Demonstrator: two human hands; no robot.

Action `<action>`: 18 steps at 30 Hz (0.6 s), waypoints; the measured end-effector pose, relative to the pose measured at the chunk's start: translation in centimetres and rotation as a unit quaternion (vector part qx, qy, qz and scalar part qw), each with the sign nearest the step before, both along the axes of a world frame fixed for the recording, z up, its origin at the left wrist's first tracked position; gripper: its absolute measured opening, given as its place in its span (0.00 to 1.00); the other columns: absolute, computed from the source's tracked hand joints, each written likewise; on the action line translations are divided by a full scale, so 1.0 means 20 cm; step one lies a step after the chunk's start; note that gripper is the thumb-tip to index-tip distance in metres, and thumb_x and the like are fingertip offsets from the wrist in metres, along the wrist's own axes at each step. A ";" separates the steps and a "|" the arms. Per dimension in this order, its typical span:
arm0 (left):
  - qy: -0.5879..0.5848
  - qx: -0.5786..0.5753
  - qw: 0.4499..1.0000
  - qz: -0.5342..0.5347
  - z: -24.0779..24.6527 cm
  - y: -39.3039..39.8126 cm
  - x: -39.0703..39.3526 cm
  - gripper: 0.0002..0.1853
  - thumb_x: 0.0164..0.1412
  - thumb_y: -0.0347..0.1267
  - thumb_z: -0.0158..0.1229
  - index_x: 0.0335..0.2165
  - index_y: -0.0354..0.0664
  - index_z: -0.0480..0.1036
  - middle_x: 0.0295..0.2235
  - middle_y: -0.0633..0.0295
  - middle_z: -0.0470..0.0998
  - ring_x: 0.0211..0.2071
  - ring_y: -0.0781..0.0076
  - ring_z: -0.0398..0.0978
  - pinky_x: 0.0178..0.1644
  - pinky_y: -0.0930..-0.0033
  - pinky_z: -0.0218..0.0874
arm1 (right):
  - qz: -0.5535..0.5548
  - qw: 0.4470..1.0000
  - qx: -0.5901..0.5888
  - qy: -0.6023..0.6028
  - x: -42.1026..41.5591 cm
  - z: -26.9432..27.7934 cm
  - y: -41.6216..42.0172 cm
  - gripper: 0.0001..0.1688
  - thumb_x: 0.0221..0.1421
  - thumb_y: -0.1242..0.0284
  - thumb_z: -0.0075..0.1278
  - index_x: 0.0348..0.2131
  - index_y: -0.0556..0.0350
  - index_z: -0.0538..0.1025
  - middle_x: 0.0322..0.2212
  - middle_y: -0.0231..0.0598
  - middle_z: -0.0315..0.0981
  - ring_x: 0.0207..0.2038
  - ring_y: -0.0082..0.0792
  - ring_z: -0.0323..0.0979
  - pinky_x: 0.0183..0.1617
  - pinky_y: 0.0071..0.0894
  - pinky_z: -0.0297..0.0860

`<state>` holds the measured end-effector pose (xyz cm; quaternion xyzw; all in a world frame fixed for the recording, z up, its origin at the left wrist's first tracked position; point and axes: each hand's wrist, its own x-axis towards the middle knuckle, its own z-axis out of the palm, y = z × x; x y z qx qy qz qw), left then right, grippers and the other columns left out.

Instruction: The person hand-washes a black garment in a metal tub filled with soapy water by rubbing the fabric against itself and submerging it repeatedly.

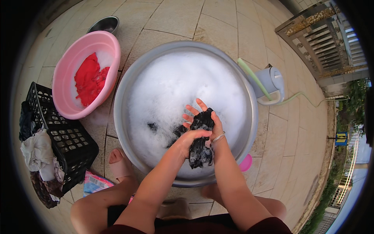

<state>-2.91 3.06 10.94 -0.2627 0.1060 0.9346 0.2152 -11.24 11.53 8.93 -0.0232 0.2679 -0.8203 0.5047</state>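
Note:
Both of my hands grip one wet black cloth (201,155) above a large round metal basin (122,117). My left hand (188,140) presses across the middle of the cloth with its thumb on top. Under its upper end lies my right hand (214,124), palm up, fingers spread past the cloth's edge, a bracelet on the wrist. Suds cling to the bunched cloth. White foam (181,79) fills most of the basin. More dark fabric (178,130) pokes through the foam to the left of my hands; how much lies beneath is hidden.
Left of the basin, a tilted pink tub (115,49) holds red cloth (90,76) and suds. A black plastic crate (79,152) with laundry stands nearer me. A steel bowl (109,25) sits behind. On the right are a grey-blue bucket (267,82) and a green hose (254,77).

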 end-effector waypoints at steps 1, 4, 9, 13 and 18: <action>0.005 0.010 1.000 -0.014 0.00 0.00 0.00 0.08 0.38 0.26 0.56 0.23 0.38 0.67 0.18 0.63 0.69 0.18 0.73 0.68 0.22 0.72 0.61 | 0.016 0.998 -0.051 -0.015 0.01 0.04 -0.03 0.38 0.42 0.61 0.48 0.51 0.40 0.50 0.46 0.49 0.56 0.45 0.50 0.59 0.45 0.47 0.61; 0.002 -0.109 0.993 -0.041 0.00 0.04 -0.01 0.12 0.37 0.26 0.57 0.26 0.37 0.66 0.20 0.62 0.69 0.19 0.73 0.68 0.23 0.73 0.61 | 0.098 0.989 0.067 0.090 -0.10 0.07 0.00 0.35 0.41 0.66 0.48 0.49 0.53 0.55 0.31 0.42 0.65 0.33 0.38 0.66 0.37 0.37 0.63; 0.094 -0.379 0.920 -0.023 -0.11 0.14 -0.02 0.27 0.34 0.25 0.58 0.37 0.35 0.57 0.29 0.60 0.67 0.29 0.73 0.67 0.33 0.73 0.60 | 0.173 0.896 0.328 0.243 -0.11 0.12 0.00 0.19 0.40 0.72 0.50 0.35 0.63 0.69 0.17 0.32 0.64 0.22 0.23 0.63 0.29 0.22 0.61; 0.029 -0.582 0.809 -0.075 -0.15 0.22 0.02 0.34 0.37 0.39 0.57 0.44 0.38 0.56 0.34 0.54 0.69 0.38 0.61 0.67 0.41 0.67 0.56 | 0.156 0.810 0.466 0.321 -0.05 0.09 -0.02 0.12 0.39 0.71 0.50 0.27 0.60 0.72 0.23 0.36 0.68 0.23 0.22 0.64 0.28 0.21 0.62; -0.010 -0.590 0.787 -0.179 -0.25 0.25 0.05 0.28 0.37 0.41 0.57 0.39 0.39 0.62 0.35 0.52 0.69 0.38 0.59 0.67 0.40 0.65 0.57 | 0.079 0.724 0.555 0.402 0.04 -0.01 0.00 0.18 0.38 0.65 0.52 0.30 0.58 0.70 0.28 0.38 0.68 0.28 0.27 0.66 0.33 0.25 0.63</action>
